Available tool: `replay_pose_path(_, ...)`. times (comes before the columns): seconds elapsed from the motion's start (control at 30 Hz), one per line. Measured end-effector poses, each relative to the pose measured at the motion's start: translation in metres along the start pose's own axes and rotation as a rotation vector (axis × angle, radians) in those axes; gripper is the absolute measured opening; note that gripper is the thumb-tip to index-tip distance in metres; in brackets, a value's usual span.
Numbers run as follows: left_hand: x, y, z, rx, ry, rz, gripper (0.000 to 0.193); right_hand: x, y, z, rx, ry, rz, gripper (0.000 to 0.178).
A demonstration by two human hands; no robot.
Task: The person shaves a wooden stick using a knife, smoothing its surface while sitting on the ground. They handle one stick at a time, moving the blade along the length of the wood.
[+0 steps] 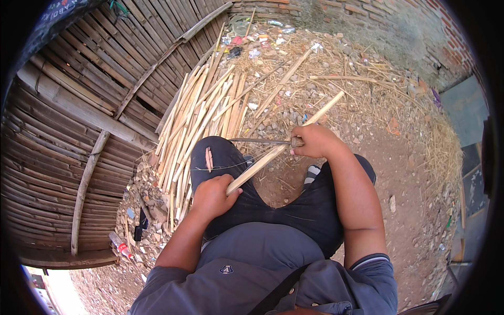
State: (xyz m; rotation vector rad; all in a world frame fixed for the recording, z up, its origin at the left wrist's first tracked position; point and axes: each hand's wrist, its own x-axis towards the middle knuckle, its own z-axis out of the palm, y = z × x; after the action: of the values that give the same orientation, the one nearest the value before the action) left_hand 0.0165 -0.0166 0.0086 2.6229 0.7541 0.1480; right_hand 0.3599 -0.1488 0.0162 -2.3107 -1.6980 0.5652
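Bright, diffuse daylight washes over the dirt ground (pixel 404 210) at right of centre, leaving soft-edged shadows, while the bamboo wall (pixel 52 194) at left sits in dimmer brown shade. White glare burns out detail at lower left. Pale wooden sticks (pixel 199 113) show clearly near the middle; litter (pixel 286 30) at the top turns soft. Fisheye distortion bows the brick wall (pixel 362 23) at upper right, and black vignetting darkens the corners.
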Motion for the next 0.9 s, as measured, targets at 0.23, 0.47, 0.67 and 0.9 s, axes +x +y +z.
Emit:
replay_pose_path(0.23,0.0,0.001,-0.0005,0.01,0.004,0.0,0.035,0.0002,0.0009,0.0013,-0.002,0.008,0.0,0.053)
replay_pose_path(0.47,-0.0004,0.0026,-0.0011,0.006,0.003,0.0,0.035,0.0006,0.0045,0.0039,-0.001,0.018,-0.008,0.053)
replay_pose_path(0.67,-0.0004,0.0037,-0.0023,0.013,-0.006,0.009,0.032,0.0022,0.0059,0.0058,0.003,0.008,-0.019,0.053)
replay_pose_path(0.9,0.0004,0.0045,-0.0015,0.014,0.004,0.022,0.032,0.0022,0.0072,0.0057,0.012,-0.002,-0.018,0.053)
